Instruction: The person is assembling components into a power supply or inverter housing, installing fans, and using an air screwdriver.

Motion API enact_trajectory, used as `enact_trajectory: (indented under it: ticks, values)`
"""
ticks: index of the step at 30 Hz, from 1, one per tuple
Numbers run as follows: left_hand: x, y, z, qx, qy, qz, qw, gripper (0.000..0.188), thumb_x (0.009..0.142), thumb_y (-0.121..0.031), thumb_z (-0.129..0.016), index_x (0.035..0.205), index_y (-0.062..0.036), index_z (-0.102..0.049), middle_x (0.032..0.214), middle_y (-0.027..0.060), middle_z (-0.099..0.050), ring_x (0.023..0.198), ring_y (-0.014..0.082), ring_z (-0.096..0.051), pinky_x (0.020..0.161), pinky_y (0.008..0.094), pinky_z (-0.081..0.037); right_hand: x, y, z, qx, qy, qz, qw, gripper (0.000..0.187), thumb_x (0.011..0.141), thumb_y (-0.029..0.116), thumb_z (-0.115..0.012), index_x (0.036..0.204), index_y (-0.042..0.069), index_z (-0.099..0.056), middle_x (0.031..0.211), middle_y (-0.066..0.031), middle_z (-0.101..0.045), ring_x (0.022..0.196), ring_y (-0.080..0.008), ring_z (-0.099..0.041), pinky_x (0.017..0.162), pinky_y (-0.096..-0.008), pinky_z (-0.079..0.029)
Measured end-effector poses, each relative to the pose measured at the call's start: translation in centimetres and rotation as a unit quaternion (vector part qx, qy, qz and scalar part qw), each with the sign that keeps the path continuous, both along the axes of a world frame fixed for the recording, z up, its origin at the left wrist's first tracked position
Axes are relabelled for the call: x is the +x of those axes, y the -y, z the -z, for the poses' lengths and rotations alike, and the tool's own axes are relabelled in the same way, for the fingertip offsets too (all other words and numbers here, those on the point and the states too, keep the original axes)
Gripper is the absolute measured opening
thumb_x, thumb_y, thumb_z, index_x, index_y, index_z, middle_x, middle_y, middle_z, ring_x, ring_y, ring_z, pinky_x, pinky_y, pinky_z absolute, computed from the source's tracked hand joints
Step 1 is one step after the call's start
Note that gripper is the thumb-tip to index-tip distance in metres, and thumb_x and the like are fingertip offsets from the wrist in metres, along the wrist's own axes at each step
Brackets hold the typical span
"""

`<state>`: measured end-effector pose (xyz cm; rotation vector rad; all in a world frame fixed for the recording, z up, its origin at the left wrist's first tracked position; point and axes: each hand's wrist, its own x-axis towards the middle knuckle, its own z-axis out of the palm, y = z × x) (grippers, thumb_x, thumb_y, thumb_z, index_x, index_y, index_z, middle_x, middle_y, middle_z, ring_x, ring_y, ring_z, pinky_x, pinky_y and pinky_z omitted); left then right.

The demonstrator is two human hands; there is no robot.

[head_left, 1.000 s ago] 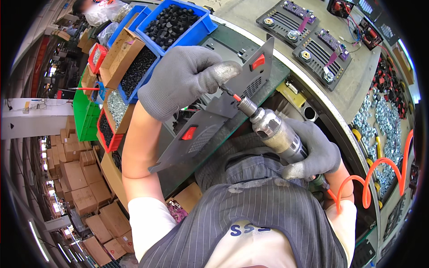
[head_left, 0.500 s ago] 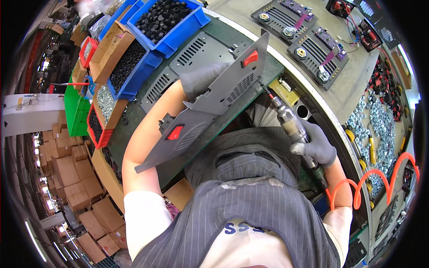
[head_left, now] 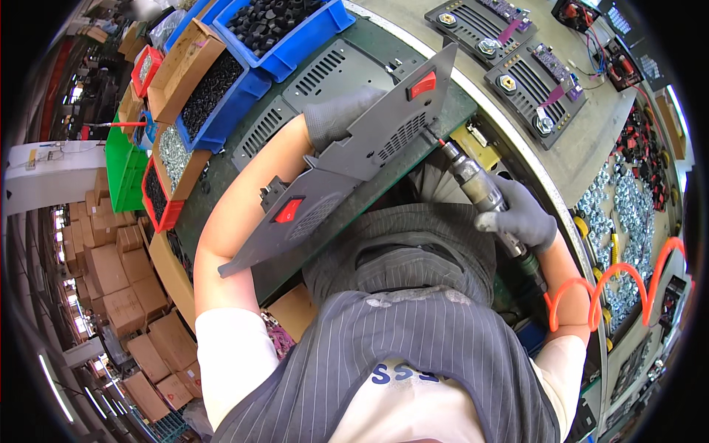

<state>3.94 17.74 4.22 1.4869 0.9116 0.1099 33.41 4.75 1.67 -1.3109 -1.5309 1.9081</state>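
a smooth, dark green bench with a pale rim spans the workspace, a deep blue plastic bin of chunky black parts on its far side. two thin, matte gray panels, a far panel and a near panel, stand tilted, end to end, near the bench's front edge, each punched with a fine grille. behind them lies a flat slotted plate. a glossy orange coiled hose runs to a round-barreled, scuffed metal driver. the gray knit-gloved right hand wraps its fingers around the driver. the left hand reaches behind the far panel; whether its hidden fingers grip, one cannot tell. a red rocker switch marks each panel. the slim bit sits at the far panel's edge, contact unclear.
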Motion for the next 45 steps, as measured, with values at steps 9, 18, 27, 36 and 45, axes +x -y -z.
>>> enact_trajectory:
  ticks: [9, 18, 27, 36, 45]
  values:
    - [-7.1, 3.9, -3.9, 0.33, -0.052, -0.215, 0.918, 0.035, 0.089, -0.032, -0.05, 0.097, 0.0003, -0.06, 0.083, 0.0049, -0.06, 0.076, 0.0114, -0.053, 0.069, 0.0247, -0.042, -0.1, 2.0, 0.1, 0.033, -0.057, 0.028, 0.997, 0.058, 0.063, 0.025, -0.078, 0.109, -0.002, -0.054, 0.084, -0.0001, -0.054, 0.077, -0.0106, -0.049, 0.071, -0.0266, -0.042]
    - [-14.4, 18.6, 3.5, 0.055, -0.009, -0.587, 0.807, 0.031, 0.089, -0.034, -0.05, 0.073, -0.0083, -0.056, 0.052, -0.0022, -0.044, 0.039, 0.0071, -0.038, 0.037, 0.0216, -0.028, -2.9, 4.7, 4.4, -0.075, -0.143, 0.055, 0.985, 0.072, 0.06, 0.025, -0.079, 0.12, -0.002, -0.048, 0.098, -0.0009, -0.053, 0.085, -0.0101, -0.047, 0.078, -0.0256, -0.04]
    - [-10.2, 18.6, 5.0, -0.093, 0.235, -0.65, 0.716, 0.026, 0.092, -0.027, -0.046, 0.077, -0.0068, -0.049, 0.05, 0.0014, -0.044, 0.034, 0.01, -0.038, 0.032, 0.0222, -0.028, -3.7, 5.5, 4.8, -0.065, -0.12, 0.07, 0.988, 0.071, 0.061, 0.024, -0.077, 0.121, -0.001, -0.047, 0.099, -0.0006, -0.053, 0.087, -0.0112, -0.047, 0.08, -0.0261, -0.039]
    - [-8.8, 16.5, 4.6, -0.202, 0.503, -0.588, 0.6, 0.021, 0.086, -0.012, -0.043, 0.102, -0.0049, -0.054, 0.086, 0.0048, -0.057, 0.067, 0.0099, -0.051, 0.047, 0.0198, -0.039, -4.1, 6.3, 4.2, -0.043, -0.054, 0.076, 0.995, 0.068, 0.061, 0.028, -0.076, 0.117, -0.001, -0.051, 0.096, -0.0006, -0.054, 0.085, -0.0111, -0.048, 0.079, -0.0262, -0.039]
    - [-10.8, 19.3, 4.7, -0.254, 0.477, -0.485, 0.687, 0.029, 0.094, -0.017, -0.042, 0.117, -0.0018, -0.05, 0.081, 0.0025, -0.054, 0.061, 0.0081, -0.046, 0.044, 0.0181, -0.037, -6.0, 6.4, -0.2, -0.076, -0.086, -0.066, 0.991, 0.086, 0.055, 0.041, -0.079, 0.122, -0.004, -0.048, 0.103, -0.005, -0.056, 0.092, -0.0138, -0.051, 0.083, -0.0275, -0.041]
